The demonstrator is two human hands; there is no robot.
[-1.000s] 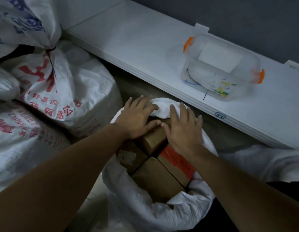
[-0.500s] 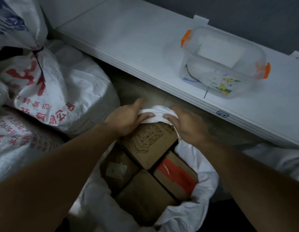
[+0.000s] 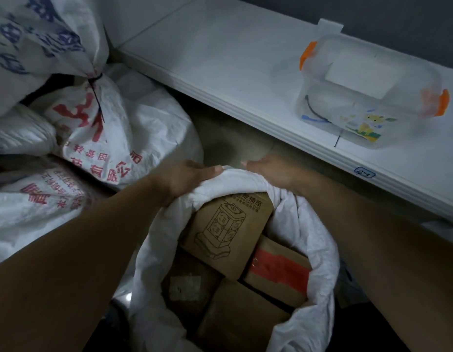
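At the far left, tied sacks (image 3: 106, 128) with red and blue print lie heaped against each other, and the neck of one is cinched with a black tie (image 3: 94, 78). The left hand (image 3: 187, 177) comes in just beside them and grips the rolled rim of the open sack (image 3: 235, 179), with its thumb lying along the top of the cloth and its fingers curled over the outer side.

The open sack stands on the floor (image 3: 225, 148) right in front of the person, between both forearms, with its mouth spread wide. Four cardboard boxes are packed close together inside:
- a labelled box (image 3: 187, 288) at the left
- a printed box (image 3: 225, 229) with a line drawing at the top, tilted up against the rim
- a plain box (image 3: 240, 318) at the bottom
- a red-taped box (image 3: 278, 273) at the right

The right hand (image 3: 271, 171) holds the same rim from the far right side. It is blurred, and its fingers drop out of sight behind the cloth. The two thumbs are near each other but apart.

A long white surface (image 3: 220, 59) runs along the wall to the right. On it stands a clear container (image 3: 372, 92) with orange clips, well apart from the sack.
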